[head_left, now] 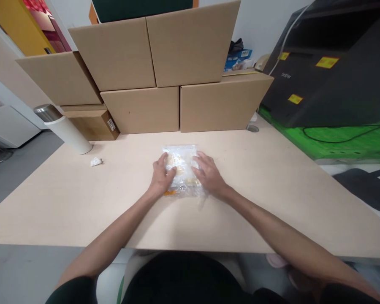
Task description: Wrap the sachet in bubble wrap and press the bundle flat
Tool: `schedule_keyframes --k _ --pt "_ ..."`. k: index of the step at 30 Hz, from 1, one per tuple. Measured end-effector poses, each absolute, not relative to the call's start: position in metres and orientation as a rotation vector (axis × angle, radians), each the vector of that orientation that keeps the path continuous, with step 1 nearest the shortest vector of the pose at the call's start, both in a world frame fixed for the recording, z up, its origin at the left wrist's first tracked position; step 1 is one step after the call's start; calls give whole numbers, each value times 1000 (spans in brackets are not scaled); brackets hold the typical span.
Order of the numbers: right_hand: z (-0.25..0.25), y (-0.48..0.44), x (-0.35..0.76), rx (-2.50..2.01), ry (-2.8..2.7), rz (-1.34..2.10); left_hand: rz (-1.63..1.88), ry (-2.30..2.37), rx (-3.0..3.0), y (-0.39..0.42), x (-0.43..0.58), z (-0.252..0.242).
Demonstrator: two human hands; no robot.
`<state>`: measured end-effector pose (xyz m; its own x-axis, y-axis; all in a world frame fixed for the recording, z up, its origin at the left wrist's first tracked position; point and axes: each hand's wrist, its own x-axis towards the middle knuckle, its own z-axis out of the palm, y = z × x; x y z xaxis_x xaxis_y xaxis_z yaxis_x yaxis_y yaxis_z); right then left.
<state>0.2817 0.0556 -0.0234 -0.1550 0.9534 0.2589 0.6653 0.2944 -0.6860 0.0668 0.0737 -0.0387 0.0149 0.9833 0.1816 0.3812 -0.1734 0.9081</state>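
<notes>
A clear plastic package lies flat on the pale wooden table, with whitish and yellowish contents and a small orange patch at its lower left. Loose, crinkled film sticks out along its near edge. On the package's left side rests my left hand, thumb and fingers apart. My right hand touches the right side, its fingers spread over the edge. Neither hand is closed round the package.
Cardboard boxes are stacked along the table's back edge. A white bottle with a metal cap and a crumpled white scrap are at the left. A black printer stands on a green surface at the right.
</notes>
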Motion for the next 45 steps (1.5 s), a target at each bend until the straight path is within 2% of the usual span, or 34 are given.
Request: schedule_keyframes --k 4,8,12,23,32,45 --pt "-19 57 299 -1469 -2218 654 800 1629 2137 79 52 -25" --pt "-19 66 313 -1473 -2407 689 371 1461 2350 88 31 -10" --pt "-22 72 322 -1410 -2514 752 150 1373 2426 96 18 -6" --pt "-24 68 319 -1464 -2484 801 146 1330 2450 102 20 -11" --pt "-4 69 338 -1374 -2546 997 92 1108 2420 110 7 -13" --pt "-19 65 328 -1461 -2534 844 -72 1170 2380 109 10 -4"
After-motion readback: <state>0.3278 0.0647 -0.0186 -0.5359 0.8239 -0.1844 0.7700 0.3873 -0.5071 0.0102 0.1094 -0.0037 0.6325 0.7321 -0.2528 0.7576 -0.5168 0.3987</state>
